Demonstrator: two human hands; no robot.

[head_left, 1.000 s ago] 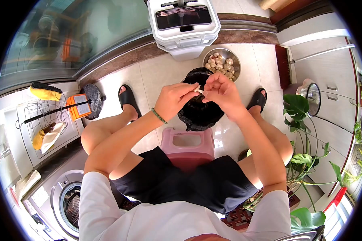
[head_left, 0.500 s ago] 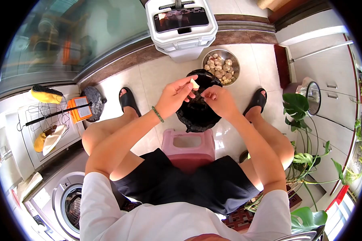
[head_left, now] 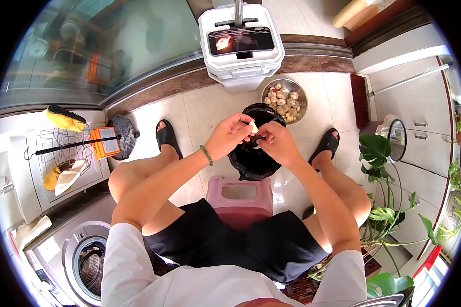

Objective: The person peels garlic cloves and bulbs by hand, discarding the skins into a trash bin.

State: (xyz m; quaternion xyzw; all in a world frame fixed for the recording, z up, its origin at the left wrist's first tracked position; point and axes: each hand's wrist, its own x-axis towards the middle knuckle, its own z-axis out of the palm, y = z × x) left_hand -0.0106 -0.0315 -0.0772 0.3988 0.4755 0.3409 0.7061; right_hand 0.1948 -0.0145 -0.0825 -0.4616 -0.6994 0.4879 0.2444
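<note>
Between the fingers of my left hand [head_left: 229, 136] is a pale garlic clove [head_left: 253, 126], held above a bin lined with a black bag [head_left: 253, 165]. Close beside it on the right, my right hand [head_left: 278, 144] has its fingertips pinched together; what they hold, if anything, is too small to make out. Just behind the bin, a steel bowl [head_left: 305, 106] on the floor contains several garlic bulbs [head_left: 281, 100] and loose cloves. Dark scraps show inside the bin, partly hidden by my hands.
A pink stool [head_left: 239, 205] stands between my knees. Beyond the bin is a white box [head_left: 242, 66] with a phone [head_left: 241, 40] on top. A washing machine [head_left: 71, 245] is at the lower left, a leafy plant [head_left: 376, 151] at the right.
My hands parted over the bin, then came close together again. The clove stays in my left hand and now shows more clearly. The whole view has shifted, so the scene sits lower.
</note>
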